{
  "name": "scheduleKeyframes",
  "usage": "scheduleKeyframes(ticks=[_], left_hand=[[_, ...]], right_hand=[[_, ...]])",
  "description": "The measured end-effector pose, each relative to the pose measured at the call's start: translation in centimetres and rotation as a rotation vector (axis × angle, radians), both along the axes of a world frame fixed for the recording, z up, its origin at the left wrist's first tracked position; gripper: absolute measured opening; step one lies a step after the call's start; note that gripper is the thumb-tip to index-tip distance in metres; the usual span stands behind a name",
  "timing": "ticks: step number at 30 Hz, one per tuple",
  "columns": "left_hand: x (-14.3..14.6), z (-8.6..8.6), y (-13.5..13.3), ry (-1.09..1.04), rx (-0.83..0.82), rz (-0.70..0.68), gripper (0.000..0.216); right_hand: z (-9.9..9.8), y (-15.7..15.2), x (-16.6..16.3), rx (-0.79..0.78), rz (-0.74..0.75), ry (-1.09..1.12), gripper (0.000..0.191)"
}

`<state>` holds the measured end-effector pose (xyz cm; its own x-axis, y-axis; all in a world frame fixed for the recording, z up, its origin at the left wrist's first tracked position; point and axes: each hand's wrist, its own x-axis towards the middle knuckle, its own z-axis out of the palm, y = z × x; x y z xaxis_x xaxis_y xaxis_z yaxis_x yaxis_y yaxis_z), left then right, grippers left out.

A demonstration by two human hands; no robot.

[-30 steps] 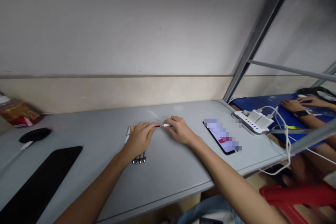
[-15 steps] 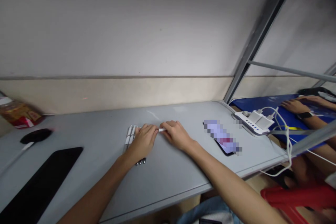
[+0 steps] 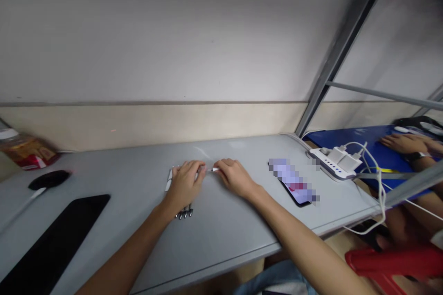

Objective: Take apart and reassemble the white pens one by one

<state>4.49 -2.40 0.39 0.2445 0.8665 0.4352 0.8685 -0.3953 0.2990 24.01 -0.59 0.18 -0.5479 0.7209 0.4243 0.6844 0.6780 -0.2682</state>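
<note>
At a grey tabletop (image 3: 224, 230), a person's left hand (image 3: 187, 179) and right hand (image 3: 235, 177) work just apart from each other, the right pinched on a short white pen piece (image 3: 216, 169), the left with its fingertips pressed together on the thin, blurred part (image 3: 209, 169) of the pen that bridges the gap between them; the exact grip on the left is too small to make out. Beneath the left hand and wrist lies a row of white pens (image 3: 186, 214), their shiny tips pointing toward the person. To the right of the right hand, a smartphone (image 3: 292, 184) lies flat, its lit screen pixelated. Beyond it sits a white power strip (image 3: 334, 167) with two adapters (image 3: 350, 161) plugged in and white cables (image 3: 382, 193) looping over the tabletop's edge. On the left side rest a flat black slab (image 3: 58, 239), a dark oval object (image 3: 50, 179) with a white cord (image 3: 20, 208), and, by the wall, a white-lidded jar (image 3: 32, 150). Past a metal frame (image 3: 327, 71), another person's hands (image 3: 398, 143) rest over a blue tabletop (image 3: 346, 136), with a red stool (image 3: 387, 260) below.
</note>
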Motion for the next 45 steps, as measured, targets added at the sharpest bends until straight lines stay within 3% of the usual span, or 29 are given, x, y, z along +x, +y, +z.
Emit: scheduleKeyframes(ticks=[4,8,10,15,19,21,27,31,39,45], left_hand=[[-0.7,0.2,0.6,-0.094,-0.097,-0.044,0.032],[-0.7,0.4,0.7,-0.27,0.005,-0.142,0.014],[-0.6,0.4,0.6,-0.306,0.022,-0.128,0.02],[-0.7,0.4,0.5,-0.267,-0.149,-0.08,0.034],[-0.7,0.7,0.5,-0.294,-0.024,-0.185,0.017],[-0.7,0.7,0.4,-0.294,0.028,-0.202,0.019],[-0.5,0.8,0.2,-0.17,-0.101,-0.136,0.024],[-0.3,0.9,-0.3,-0.086,-0.016,-0.14,0.015],[0.0,0.3,-0.3,0.278,-0.036,-0.218,0.031],[0.2,1.2,-1.0,0.348,0.1,-0.274,0.028]], right_hand=[[0.1,-0.1,0.2,0.005,-0.046,-0.011,0.023],[0.2,-0.1,0.2,-0.029,-0.046,-0.002,0.025],[0.3,-0.1,0.2,-0.03,-0.047,0.007,0.025],[0.3,-0.1,0.3,-0.008,-0.051,0.001,0.025],[0.4,-0.2,0.3,-0.026,-0.043,-0.002,0.026],[0.5,-0.2,0.3,-0.035,-0.036,0.004,0.026],[0.4,-0.2,0.3,-0.046,-0.003,0.002,0.025],[0.3,-0.4,0.0,-0.054,0.023,-0.018,0.028],[0.9,-1.7,-0.8,-0.041,-0.03,-0.193,0.023],[1.2,-1.9,-0.7,-0.168,0.053,-0.064,0.029]])
